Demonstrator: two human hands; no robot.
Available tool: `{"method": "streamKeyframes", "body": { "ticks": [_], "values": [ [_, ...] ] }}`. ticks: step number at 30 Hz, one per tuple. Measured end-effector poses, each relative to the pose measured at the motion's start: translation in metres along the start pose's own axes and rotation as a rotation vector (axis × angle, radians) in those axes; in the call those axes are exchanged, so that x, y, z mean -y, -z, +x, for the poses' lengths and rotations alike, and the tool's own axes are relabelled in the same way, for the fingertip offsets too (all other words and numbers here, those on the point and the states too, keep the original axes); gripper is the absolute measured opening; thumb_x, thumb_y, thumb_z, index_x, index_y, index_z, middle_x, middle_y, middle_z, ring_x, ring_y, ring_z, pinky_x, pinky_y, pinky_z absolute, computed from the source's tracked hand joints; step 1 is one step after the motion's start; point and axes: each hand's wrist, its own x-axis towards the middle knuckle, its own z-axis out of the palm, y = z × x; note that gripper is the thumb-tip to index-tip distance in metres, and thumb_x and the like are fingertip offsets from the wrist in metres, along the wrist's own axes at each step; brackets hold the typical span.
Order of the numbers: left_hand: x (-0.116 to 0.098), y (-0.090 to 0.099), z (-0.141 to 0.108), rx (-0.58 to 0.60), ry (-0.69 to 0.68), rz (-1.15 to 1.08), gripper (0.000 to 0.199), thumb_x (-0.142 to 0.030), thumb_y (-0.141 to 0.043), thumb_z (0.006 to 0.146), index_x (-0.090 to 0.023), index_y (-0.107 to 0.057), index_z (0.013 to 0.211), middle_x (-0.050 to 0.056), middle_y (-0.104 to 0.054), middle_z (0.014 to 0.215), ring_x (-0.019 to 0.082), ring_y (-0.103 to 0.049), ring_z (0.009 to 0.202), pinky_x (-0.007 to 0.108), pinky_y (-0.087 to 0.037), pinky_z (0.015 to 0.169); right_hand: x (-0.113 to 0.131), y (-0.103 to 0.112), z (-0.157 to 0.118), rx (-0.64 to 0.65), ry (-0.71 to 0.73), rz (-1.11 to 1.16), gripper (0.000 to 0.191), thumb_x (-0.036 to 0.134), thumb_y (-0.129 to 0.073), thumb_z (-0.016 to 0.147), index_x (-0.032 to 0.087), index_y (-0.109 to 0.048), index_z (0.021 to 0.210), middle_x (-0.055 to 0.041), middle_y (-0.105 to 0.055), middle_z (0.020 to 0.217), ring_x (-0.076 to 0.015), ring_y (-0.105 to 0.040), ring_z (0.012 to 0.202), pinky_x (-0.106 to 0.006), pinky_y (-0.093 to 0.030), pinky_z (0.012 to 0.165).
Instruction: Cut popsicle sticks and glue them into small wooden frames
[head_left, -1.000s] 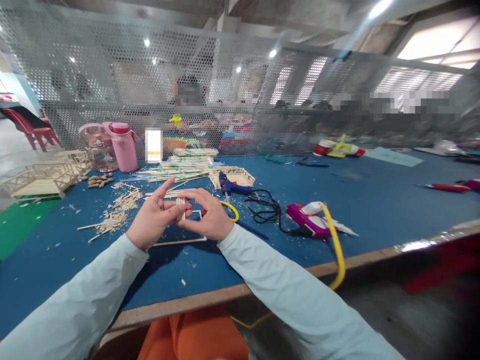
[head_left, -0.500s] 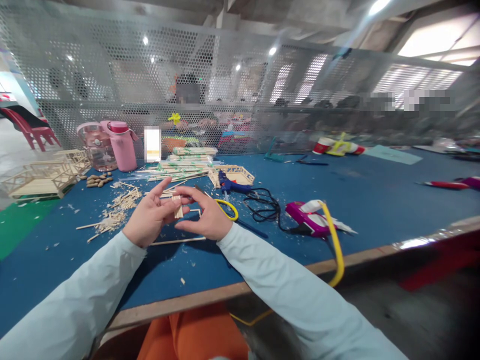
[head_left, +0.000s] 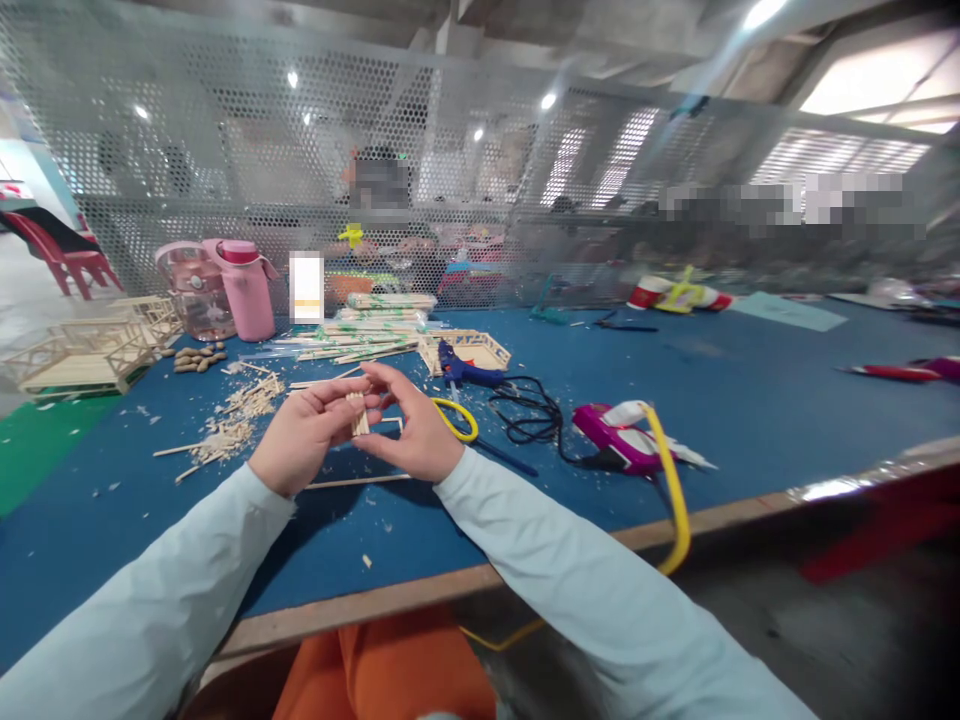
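Note:
A small bundle of short wooden sticks [head_left: 360, 414] is held above the table between my two hands. My left hand [head_left: 296, 435] pinches it from the left, thumb across its face. Around its other side curves my right hand [head_left: 420, 425], with a fingertip near the top end and the thumb at the bottom end. Below the hands, thin sticks laid as a frame [head_left: 360, 483] are partly hidden. Just right of my right hand are yellow-handled scissors [head_left: 463, 420], and a blue glue gun [head_left: 469, 368] rests farther back.
Loose stick pieces [head_left: 244, 415] lie left, near peanuts [head_left: 196, 357], a pink bottle [head_left: 249, 295] and stick-built models [head_left: 82, 355]. Packs of sticks [head_left: 375, 325] are at the back. A purple glue gun [head_left: 619, 438] with its black cord stands right. A perforated metal screen [head_left: 247, 150] borders the table.
My left index finger, raised before, has folded down onto the stick bundle. My right thumb and fingers have closed in around its ends.

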Motion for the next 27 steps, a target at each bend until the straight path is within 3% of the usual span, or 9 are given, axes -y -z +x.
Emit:
{"method": "streamKeyframes", "body": {
  "ticks": [4,11,17,19,23,27],
  "values": [
    [0.001,0.0,0.0,0.021,0.001,0.014,0.039,-0.024,-0.074,0.061,-0.013,-0.065,0.097,0.01,-0.071,0.088,0.016,-0.066,0.072,0.023,-0.052,0.057,-0.002,0.0,0.0,-0.026,-0.014,-0.01,0.076,0.033,-0.07,0.066,0.021,-0.032,0.13,-0.0106,-0.049,0.122,-0.0212,-0.051,0.103,-0.034,-0.045,0.081],
    [-0.003,0.0,0.0,0.029,-0.011,0.017,0.03,-0.023,-0.074,0.06,-0.012,-0.067,0.088,0.009,-0.071,0.085,0.015,-0.066,0.07,0.024,-0.053,0.066,-0.003,0.005,0.002,0.03,-0.027,0.057,0.094,0.033,-0.075,0.059,0.025,-0.021,0.135,-0.0096,-0.047,0.121,-0.0212,-0.049,0.105,-0.036,-0.042,0.083],
    [-0.001,0.002,0.002,0.02,0.018,0.028,0.029,-0.022,-0.073,0.061,-0.013,-0.066,0.088,0.009,-0.071,0.081,0.015,-0.066,0.07,0.025,-0.053,0.063,-0.004,0.008,0.003,-0.001,-0.071,0.038,0.088,0.031,-0.072,0.062,0.025,-0.022,0.134,-0.0084,-0.047,0.12,-0.0185,-0.05,0.099,-0.036,-0.039,0.085],
    [-0.002,0.002,0.003,-0.014,0.016,0.007,0.028,-0.02,-0.072,0.062,-0.013,-0.065,0.088,0.008,-0.071,0.08,0.014,-0.066,0.069,0.023,-0.052,0.063,-0.005,0.011,0.004,-0.021,-0.066,0.075,0.082,0.034,-0.069,0.065,0.025,-0.023,0.133,-0.0085,-0.048,0.119,-0.0185,-0.049,0.098,-0.036,-0.039,0.083],
    [-0.004,0.002,0.006,-0.14,0.02,-0.055,0.022,-0.014,-0.071,0.062,-0.012,-0.064,0.083,0.006,-0.071,0.075,0.012,-0.066,0.066,0.021,-0.052,0.063,-0.01,0.017,0.008,-0.209,-0.097,0.144,0.054,0.041,-0.053,0.078,0.022,-0.034,0.125,-0.0074,-0.052,0.107,-0.0152,-0.051,0.088,-0.031,-0.042,0.077],
    [-0.003,0.002,0.007,-0.149,-0.052,-0.06,0.024,-0.017,-0.071,0.062,-0.013,-0.063,0.084,0.006,-0.071,0.076,0.013,-0.067,0.068,0.021,-0.052,0.064,-0.01,0.017,0.009,-0.281,-0.144,0.127,0.025,0.039,-0.043,0.085,0.018,-0.053,0.093,-0.0025,-0.056,0.079,-0.0127,-0.053,0.074,-0.026,-0.042,0.07]
  ]
}}
